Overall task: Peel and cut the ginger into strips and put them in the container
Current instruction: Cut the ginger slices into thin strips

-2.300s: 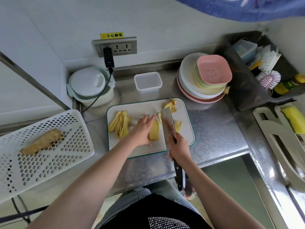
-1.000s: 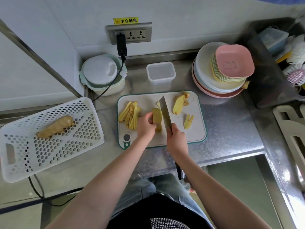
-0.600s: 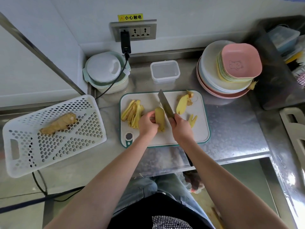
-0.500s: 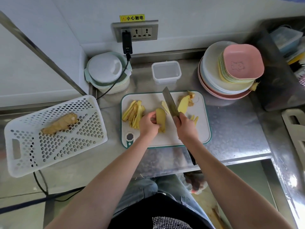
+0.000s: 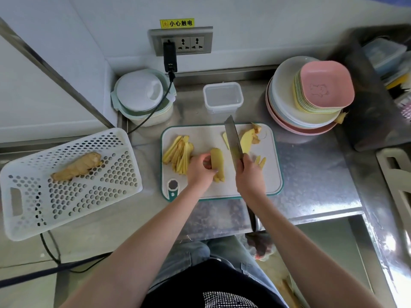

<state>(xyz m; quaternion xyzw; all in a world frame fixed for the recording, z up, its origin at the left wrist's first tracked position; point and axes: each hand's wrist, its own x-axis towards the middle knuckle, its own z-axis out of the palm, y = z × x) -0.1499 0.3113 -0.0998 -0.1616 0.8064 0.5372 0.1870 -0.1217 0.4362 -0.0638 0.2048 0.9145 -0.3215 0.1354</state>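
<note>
yellow ginger piece under left hand

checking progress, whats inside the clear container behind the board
The container looks empty: only its clear floor and walls show, no ginger strips. The cut strips lie on the board. Nothing covers the container's inside, though the knife tip reaches near its front wall.

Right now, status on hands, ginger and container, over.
Left hand pinches peeled ginger piece on cutting board; right hand grips knife, blade beside it. Cut strips still on board. Clear container empty, nothing blocking it.
</note>
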